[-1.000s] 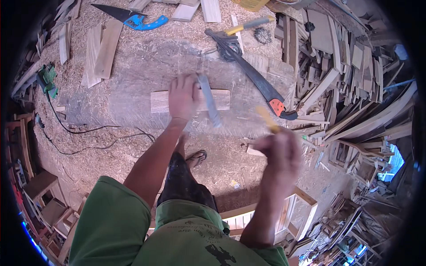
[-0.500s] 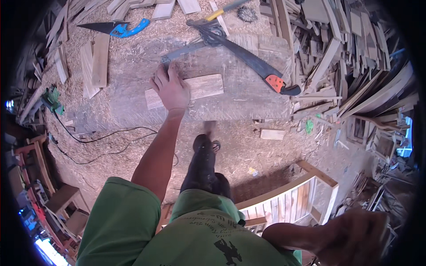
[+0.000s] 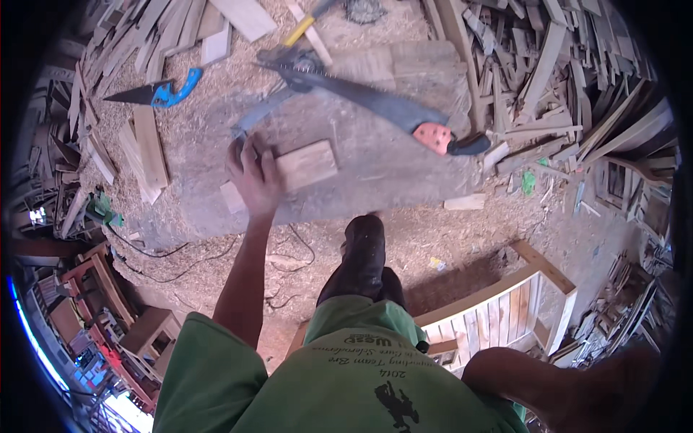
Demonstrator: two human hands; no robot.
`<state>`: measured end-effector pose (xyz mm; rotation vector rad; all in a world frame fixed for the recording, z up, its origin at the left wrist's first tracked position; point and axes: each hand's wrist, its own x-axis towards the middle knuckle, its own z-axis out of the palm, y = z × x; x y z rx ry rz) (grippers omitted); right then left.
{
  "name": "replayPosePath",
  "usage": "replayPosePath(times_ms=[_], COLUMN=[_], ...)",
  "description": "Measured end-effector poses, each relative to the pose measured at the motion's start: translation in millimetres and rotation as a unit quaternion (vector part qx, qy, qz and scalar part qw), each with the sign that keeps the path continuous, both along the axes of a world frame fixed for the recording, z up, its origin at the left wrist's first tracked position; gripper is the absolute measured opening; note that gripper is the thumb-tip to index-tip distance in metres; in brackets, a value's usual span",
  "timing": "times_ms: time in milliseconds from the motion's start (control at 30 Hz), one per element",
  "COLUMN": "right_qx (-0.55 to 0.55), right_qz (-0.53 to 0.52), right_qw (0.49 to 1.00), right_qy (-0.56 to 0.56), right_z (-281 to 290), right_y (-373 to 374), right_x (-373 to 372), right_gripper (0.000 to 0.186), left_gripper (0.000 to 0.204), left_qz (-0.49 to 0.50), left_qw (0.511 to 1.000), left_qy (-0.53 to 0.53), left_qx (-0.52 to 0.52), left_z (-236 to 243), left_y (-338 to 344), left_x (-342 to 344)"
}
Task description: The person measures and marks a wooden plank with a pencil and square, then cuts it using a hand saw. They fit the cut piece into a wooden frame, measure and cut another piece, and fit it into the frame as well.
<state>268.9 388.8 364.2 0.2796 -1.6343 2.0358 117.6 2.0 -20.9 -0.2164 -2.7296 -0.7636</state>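
My left hand (image 3: 255, 180) lies over a short pale board (image 3: 309, 164) on the worn wooden work surface (image 3: 375, 177). Its fingers are apart and bent a little. The fingertips reach past the board's far edge, beside the end of a grey metal strip (image 3: 261, 114); whether they touch the strip I cannot tell. A handsaw (image 3: 382, 101) with a red and black handle lies farther off, across a tool with a yellow handle (image 3: 299, 31). At the lower right my right forearm (image 3: 516, 372) leads to my right hand (image 3: 632, 386), dark and blurred, its fingers unreadable.
A small blue-handled saw (image 3: 175, 91) lies at the left near loose boards (image 3: 150, 148). Wood offcuts (image 3: 548, 65) are heaped at the right. A slatted wooden frame (image 3: 480, 325) stands near my legs, and a dark cord (image 3: 180, 274) crosses the sawdust.
The whole view has shifted and turned slightly. My left hand stays on the board. My right hand has moved outward, farther into the dark right rim.
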Motion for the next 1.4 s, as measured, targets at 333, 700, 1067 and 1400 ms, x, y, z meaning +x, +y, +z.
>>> replayPosePath(times_ms=[333,700,1067,1400], right_qx=[0.620,0.477,-0.135,0.324], right_qz=[-0.107,-0.058,-0.177,-0.146], right_qw=[0.731,0.809,0.874,0.837], right_qy=[-0.263,-0.339,-0.433,-0.415], right_z=[-328,-218,-123,-167], right_y=[74,149,138,130], right_x=[-49,15,73,54], right_gripper=[0.068,0.048,0.031,0.050], left_gripper=[0.099,0.096,0.089,0.048], left_qz=[-0.205,-0.224,-0.279,-0.115], left_qw=[0.945,0.958,0.955,0.990], left_qy=[-0.177,-0.116,-0.010,0.012], left_qx=[-0.185,-0.139,-0.095,-0.078], left_z=[62,27,38,17], left_y=[-8,176,352,406], left_x=[24,13,-57,-79])
